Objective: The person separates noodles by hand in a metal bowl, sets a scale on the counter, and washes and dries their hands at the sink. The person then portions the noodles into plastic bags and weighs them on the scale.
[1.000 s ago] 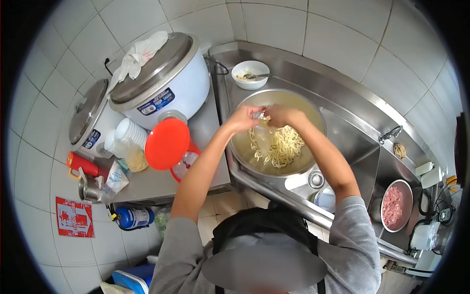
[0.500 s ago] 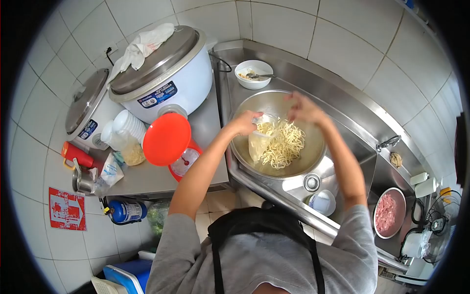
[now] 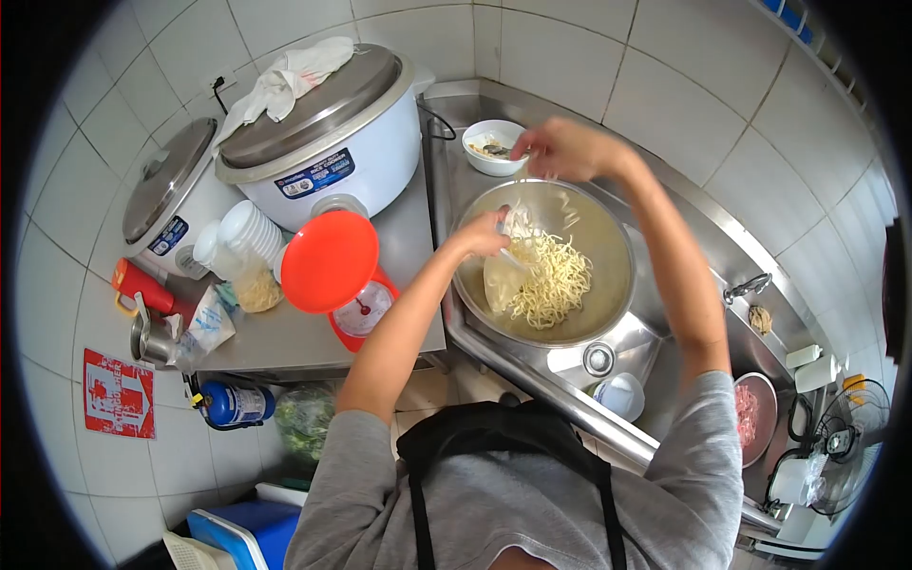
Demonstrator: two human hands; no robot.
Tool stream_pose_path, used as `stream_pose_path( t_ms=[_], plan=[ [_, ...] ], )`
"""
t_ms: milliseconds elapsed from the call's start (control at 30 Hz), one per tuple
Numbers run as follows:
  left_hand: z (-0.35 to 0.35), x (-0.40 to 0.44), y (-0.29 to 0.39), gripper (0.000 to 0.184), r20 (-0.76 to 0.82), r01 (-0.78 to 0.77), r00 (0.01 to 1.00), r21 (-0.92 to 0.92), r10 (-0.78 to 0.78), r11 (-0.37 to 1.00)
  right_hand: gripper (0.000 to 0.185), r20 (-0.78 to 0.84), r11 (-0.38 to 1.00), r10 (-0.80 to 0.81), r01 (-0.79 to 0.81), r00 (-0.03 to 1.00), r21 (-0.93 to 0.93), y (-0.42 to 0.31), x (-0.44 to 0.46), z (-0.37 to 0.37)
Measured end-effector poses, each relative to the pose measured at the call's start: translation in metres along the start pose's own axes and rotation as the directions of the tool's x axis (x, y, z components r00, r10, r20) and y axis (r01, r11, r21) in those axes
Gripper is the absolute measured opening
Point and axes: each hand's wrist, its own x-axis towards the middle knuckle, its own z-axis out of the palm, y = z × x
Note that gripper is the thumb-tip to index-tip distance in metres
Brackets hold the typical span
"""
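My left hand (image 3: pixel 484 236) grips the top of a clear plastic bag (image 3: pixel 502 281) over the left side of a large metal bowl (image 3: pixel 613 271). Pale yellow noodles (image 3: pixel 556 285) lie in a heap in the bowl, beside and partly behind the bag. My right hand (image 3: pixel 570 150) is raised above the bowl's far rim, with its fingers curled together. Thin noodle strands hang below it, slightly blurred. Just left of its fingertips stands a white bowl (image 3: pixel 489 163) with food scraps and a spoon.
A red scale (image 3: pixel 331 261), plastic tubs (image 3: pixel 249 231) and two large rice cookers (image 3: pixel 328 185) stand on the left counter. In the sink area at right are a faucet (image 3: pixel 748 288), a white container (image 3: pixel 619 395) and a bowl of raw meat (image 3: pixel 748 413). A blue extinguisher (image 3: pixel 237 404) hangs lower left.
My right hand has moved from the bag's opening up and away to the bowl's far rim, its fingers spread midway and now curled. My left hand has stayed at the bag.
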Motion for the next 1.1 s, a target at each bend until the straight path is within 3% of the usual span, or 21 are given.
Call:
stream_pose_path(
  t_ms=[67, 100, 167, 233, 267, 333, 433, 500, 600, 700, 733, 800, 833, 933, 1033, 1100],
  plan=[
    [-0.001, -0.006, 0.003, 0.07, 0.009, 0.053, 0.999, -0.056, -0.053, 0.997, 0.043, 0.071, 0.999, 0.015, -0.018, 0.997, 0.042, 0.027, 0.0, 0.036],
    [-0.001, -0.006, -0.002, 0.072, 0.004, 0.025, 1.0, -0.063, -0.025, 0.998, 0.071, 0.18, 0.986, 0.093, -0.115, 0.979, 0.117, 0.043, -0.003, 0.055],
    [0.002, -0.004, -0.014, 0.075, -0.008, -0.033, 0.999, -0.086, 0.032, 0.996, 0.102, 0.228, 0.974, 0.227, -0.213, 0.947, -0.082, 0.065, -0.014, 0.111],
    [0.005, -0.008, -0.015, 0.077, 0.007, -0.008, 1.0, -0.082, 0.008, 0.997, 0.119, 0.244, 0.92, 0.262, -0.318, 0.934, 0.228, 0.085, -0.019, 0.163],
    [0.003, -0.007, -0.012, 0.077, 0.008, -0.002, 1.0, -0.075, 0.002, 0.997, 0.106, 0.024, 0.926, 0.297, -0.294, 0.955, 0.235, 0.128, -0.011, 0.208],
    [0.004, -0.005, -0.015, 0.077, -0.028, -0.032, 0.999, -0.047, 0.031, 0.998, 0.08, 0.053, 0.835, 0.446, -0.436, 0.894, 0.335, 0.103, -0.015, 0.184],
    [0.001, -0.006, -0.016, 0.078, -0.029, -0.031, 0.999, -0.088, 0.029, 0.996, 0.044, 0.048, 0.915, 0.373, -0.376, 0.926, 0.143, 0.098, -0.021, 0.147],
    [0.003, -0.006, -0.014, 0.079, -0.026, -0.051, 0.999, -0.128, 0.048, 0.99, 0.025, -0.163, 0.957, 0.231, -0.254, 0.959, -0.137, 0.083, -0.028, 0.123],
    [0.007, -0.005, -0.01, 0.08, -0.015, -0.088, 0.996, -0.16, 0.086, 0.983, 0.028, -0.262, 0.906, 0.415, -0.37, 0.871, 0.205, 0.045, -0.032, 0.084],
    [0.006, -0.005, -0.004, 0.082, 0.046, -0.052, 0.997, -0.185, 0.062, 0.981, 0.022, -0.32, 0.887, 0.41, -0.291, 0.854, 0.359, 0.035, -0.02, 0.089],
    [0.007, -0.007, -0.001, 0.082, 0.05, -0.041, 0.997, -0.199, 0.052, 0.979, 0.029, -0.323, 0.907, 0.347, -0.227, 0.88, 0.356, 0.03, -0.018, 0.097],
    [0.01, -0.01, -0.001, 0.082, 0.037, -0.04, 0.998, -0.215, 0.049, 0.976, 0.039, 0.038, 0.909, 0.302, -0.3, 0.953, 0.288, 0.034, -0.014, 0.119],
    [0.01, -0.012, -0.004, 0.082, 0.017, -0.051, 0.998, -0.211, 0.056, 0.976, 0.048, 0.079, 0.899, 0.287, -0.297, 0.955, 0.322, 0.032, -0.019, 0.118],
    [0.008, -0.018, -0.012, 0.08, -0.034, -0.092, 0.996, -0.23, 0.086, 0.969, 0.046, -0.297, 0.923, 0.206, -0.084, 0.932, 0.376, 0.065, -0.03, 0.101],
    [0.002, -0.018, -0.006, 0.079, 0.043, -0.032, 0.998, -0.239, 0.044, 0.971, 0.051, -0.232, 0.968, 0.191, -0.144, 0.954, 0.204, 0.089, -0.039, 0.145],
    [0.01, -0.014, -0.012, 0.079, 0.086, -0.011, 0.996, -0.202, 0.029, 0.979, 0.049, -0.119, 0.912, 0.241, -0.183, 0.963, 0.368, 0.146, -0.026, 0.192]
  ],
)
